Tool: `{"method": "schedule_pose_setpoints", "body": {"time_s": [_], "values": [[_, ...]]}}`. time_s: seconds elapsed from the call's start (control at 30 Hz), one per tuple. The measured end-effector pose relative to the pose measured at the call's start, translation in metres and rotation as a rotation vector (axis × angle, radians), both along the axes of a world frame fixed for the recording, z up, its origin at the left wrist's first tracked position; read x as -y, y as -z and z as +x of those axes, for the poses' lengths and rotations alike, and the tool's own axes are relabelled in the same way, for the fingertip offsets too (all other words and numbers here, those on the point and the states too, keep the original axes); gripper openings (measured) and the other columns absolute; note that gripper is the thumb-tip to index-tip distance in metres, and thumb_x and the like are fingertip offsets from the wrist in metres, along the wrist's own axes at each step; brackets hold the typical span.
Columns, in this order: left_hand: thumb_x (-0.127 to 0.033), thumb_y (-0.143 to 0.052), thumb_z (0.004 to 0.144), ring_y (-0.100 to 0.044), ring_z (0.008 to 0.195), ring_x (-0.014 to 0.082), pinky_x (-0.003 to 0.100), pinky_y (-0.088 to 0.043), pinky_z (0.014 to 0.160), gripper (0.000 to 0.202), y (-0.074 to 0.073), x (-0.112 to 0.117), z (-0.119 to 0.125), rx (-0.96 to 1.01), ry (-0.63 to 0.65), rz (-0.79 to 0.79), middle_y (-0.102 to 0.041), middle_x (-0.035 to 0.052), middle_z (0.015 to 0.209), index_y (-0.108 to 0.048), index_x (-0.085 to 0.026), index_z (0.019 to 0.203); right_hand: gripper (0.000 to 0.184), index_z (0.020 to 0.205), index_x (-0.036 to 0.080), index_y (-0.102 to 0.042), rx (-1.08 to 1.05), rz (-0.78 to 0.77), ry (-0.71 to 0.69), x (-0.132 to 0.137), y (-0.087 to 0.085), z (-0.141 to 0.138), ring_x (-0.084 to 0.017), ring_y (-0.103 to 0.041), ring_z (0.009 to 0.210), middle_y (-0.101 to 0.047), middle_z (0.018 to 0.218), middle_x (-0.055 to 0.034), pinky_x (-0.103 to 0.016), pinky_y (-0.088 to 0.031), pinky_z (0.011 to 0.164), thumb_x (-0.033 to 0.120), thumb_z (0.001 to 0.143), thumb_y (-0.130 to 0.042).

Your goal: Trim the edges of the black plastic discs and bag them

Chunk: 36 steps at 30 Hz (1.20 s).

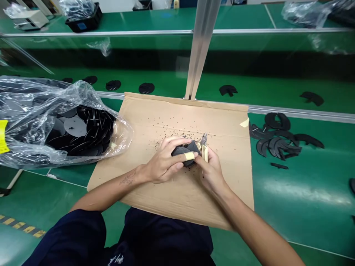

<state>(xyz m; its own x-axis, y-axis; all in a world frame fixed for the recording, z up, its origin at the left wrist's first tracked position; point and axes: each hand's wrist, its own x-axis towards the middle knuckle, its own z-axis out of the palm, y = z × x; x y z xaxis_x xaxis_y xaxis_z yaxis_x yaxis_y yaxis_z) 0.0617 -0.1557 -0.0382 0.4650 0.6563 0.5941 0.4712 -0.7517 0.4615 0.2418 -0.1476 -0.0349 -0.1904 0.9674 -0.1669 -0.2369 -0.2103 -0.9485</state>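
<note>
The brown cardboard sheet [172, 192] looks matt. The clear plastic bag [33, 111] is crinkled and glossy. The smooth green worktop [299, 192] shines. The black curved plastic pieces [277, 146] look matt; the small cream-handled metal cutters [204, 145] gleam faintly.

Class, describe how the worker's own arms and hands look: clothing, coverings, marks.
Both forearms are bare, no sleeves in view. Neither the left hand nor the right hand is gloved. A dark tattoo-like mark lies near the left wrist, and pale tape wraps one left finger.
</note>
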Motion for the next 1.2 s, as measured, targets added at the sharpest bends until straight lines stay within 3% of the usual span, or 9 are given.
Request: {"method": "schedule_pose_setpoints", "body": {"time_s": [0.17,0.27,0.47,0.7,0.87,1.03,1.2], "values": [[-0.027,-0.053,0.101,-0.055,0.107,0.0223,0.041,-0.049,0.096,0.033,0.000,-0.003,-0.002,0.028,-0.172,-0.003,-0.064,0.0094,0.108,-0.059,-0.020,0.132,0.044,0.102,0.022,-0.067,0.030,0.015,-0.014,0.003,0.001,0.000,-0.019,-0.064,0.089,-0.071,0.096,-0.0015,-0.031,-0.054,0.083,0.049,0.072,-0.085],[-0.031,-0.060,0.099,-0.056,0.099,0.0205,0.037,-0.051,0.089,0.032,-0.001,-0.004,-0.006,0.068,-0.237,-0.049,-0.064,0.0076,0.102,-0.061,-0.018,0.128,0.043,0.105,0.023,-0.068,0.066,0.026,-0.060,0.005,0.000,0.000,-0.020,-0.064,0.092,-0.071,0.100,-0.0029,-0.032,-0.055,0.083,0.049,0.075,-0.084],[-0.032,-0.058,0.100,-0.057,0.103,0.0199,0.038,-0.054,0.091,0.031,0.003,-0.005,-0.005,0.127,-0.161,-0.131,-0.059,0.0084,0.107,-0.061,-0.018,0.128,0.040,0.091,0.022,-0.066,0.118,0.033,-0.088,0.005,0.004,0.000,-0.015,-0.056,0.075,-0.063,0.083,0.0010,-0.027,-0.050,0.069,0.051,0.072,-0.086],[-0.022,-0.044,0.104,-0.060,0.115,0.0215,0.041,-0.055,0.099,0.033,0.008,-0.006,-0.004,0.106,0.007,-0.130,-0.060,0.0126,0.123,-0.053,-0.019,0.136,0.037,0.093,0.022,-0.066,0.139,0.070,-0.094,0.002,0.003,0.002,-0.013,-0.050,0.069,-0.057,0.078,0.0028,-0.026,-0.047,0.064,0.049,0.075,-0.084],[-0.022,-0.046,0.104,-0.061,0.114,0.0222,0.040,-0.056,0.098,0.033,0.008,-0.009,-0.008,0.054,-0.043,-0.085,-0.062,0.0127,0.122,-0.054,-0.019,0.135,0.036,0.095,0.021,-0.065,0.139,0.072,-0.140,0.002,0.001,0.005,-0.015,-0.054,0.073,-0.061,0.082,0.0008,-0.028,-0.049,0.068,0.050,0.079,-0.080],[-0.016,-0.047,0.103,-0.061,0.112,0.0205,0.036,-0.057,0.095,0.037,0.006,-0.010,-0.006,0.020,-0.032,0.056,-0.062,0.0116,0.119,-0.051,-0.018,0.139,0.033,0.087,0.021,-0.065,0.185,0.094,-0.124,0.002,0.000,0.004,-0.013,-0.048,0.068,-0.054,0.074,0.0030,-0.027,-0.045,0.063,0.047,0.077,-0.082],[-0.020,-0.044,0.104,-0.061,0.111,0.0208,0.038,-0.057,0.095,0.037,0.008,-0.006,-0.003,0.040,-0.025,-0.059,-0.059,0.0125,0.122,-0.048,-0.019,0.141,0.035,0.089,0.022,-0.064,0.164,0.077,-0.121,0.003,0.000,0.003,-0.014,-0.050,0.072,-0.056,0.078,0.0020,-0.028,-0.045,0.067,0.050,0.078,-0.081]]}}
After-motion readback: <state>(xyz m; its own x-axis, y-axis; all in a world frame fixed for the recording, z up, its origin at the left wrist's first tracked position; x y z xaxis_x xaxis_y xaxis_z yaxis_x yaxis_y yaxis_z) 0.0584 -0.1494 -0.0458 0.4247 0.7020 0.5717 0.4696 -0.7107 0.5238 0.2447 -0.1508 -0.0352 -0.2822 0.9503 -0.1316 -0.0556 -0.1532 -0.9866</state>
